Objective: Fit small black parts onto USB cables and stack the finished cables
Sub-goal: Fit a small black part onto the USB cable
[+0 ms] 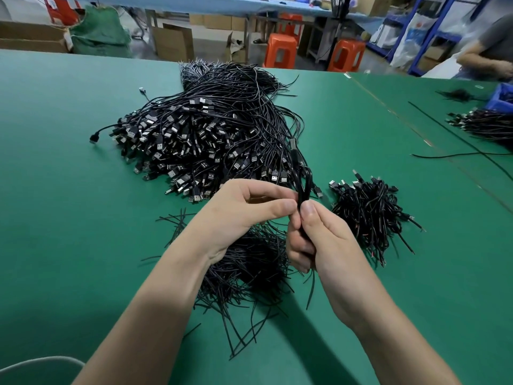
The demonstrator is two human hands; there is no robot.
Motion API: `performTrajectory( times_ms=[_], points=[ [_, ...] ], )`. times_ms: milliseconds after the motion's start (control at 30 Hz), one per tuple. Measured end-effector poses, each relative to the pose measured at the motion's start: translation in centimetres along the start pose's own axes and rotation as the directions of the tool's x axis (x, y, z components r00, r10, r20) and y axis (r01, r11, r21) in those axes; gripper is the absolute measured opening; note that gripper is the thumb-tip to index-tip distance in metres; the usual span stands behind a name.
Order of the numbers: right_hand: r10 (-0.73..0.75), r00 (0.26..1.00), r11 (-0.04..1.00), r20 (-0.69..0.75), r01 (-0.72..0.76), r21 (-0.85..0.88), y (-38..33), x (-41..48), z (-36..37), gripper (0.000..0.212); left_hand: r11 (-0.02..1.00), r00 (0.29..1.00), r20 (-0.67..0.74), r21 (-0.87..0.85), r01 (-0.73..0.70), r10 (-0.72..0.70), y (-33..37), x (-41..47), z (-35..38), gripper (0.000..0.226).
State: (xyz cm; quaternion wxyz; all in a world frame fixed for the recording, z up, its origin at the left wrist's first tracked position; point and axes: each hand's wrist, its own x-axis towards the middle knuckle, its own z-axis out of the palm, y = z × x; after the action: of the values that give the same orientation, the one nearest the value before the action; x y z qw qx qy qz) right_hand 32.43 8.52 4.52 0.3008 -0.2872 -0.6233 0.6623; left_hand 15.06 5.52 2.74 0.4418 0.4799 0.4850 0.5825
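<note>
Fingers [280, 207] of left hand [241, 215] and right hand [322, 237] pinch one USB cable [304, 187], thumb tips nearly meeting. Cable's long axis runs up and away from the fingertips toward the big cable pile [211, 129]. Smaller bundle [369, 212] lies right of the fingers.

Green table [69, 190], and it's loaded: a big heap of USB cables [200, 134] sits mid-table, plugs fanned toward the near-left. Just to its right lies a smaller cable bundle [372, 215]. Nearer the front edge, a scatter of thin black strands [249, 276]. Far right, another cable pile [488, 126] lies beside a blue bin [502, 98].
</note>
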Motion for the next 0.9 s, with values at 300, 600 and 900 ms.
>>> performTrajectory(
  times_ms=[300,600,900],
  points=[
    [-0.027,0.999,0.998,-0.034,0.025,-0.057,-0.3,0.0,-0.2,0.036,0.986,1.000,0.026,-0.164,-0.011,0.016,-1.2,0.4,1.6,0.027],
    [0.037,0.999,0.998,0.019,-0.036,-0.057,-0.5,0.0,-1.0,0.036,0.960,0.998,0.045,-0.276,0.045,-0.034,-1.9,0.4,2.4,0.015],
    [0.177,0.974,0.979,0.145,-0.189,0.076,-0.8,-0.1,-1.8,0.034,0.978,0.998,0.058,-0.210,-0.011,0.024,-1.8,0.3,2.9,0.050]
  ],
)
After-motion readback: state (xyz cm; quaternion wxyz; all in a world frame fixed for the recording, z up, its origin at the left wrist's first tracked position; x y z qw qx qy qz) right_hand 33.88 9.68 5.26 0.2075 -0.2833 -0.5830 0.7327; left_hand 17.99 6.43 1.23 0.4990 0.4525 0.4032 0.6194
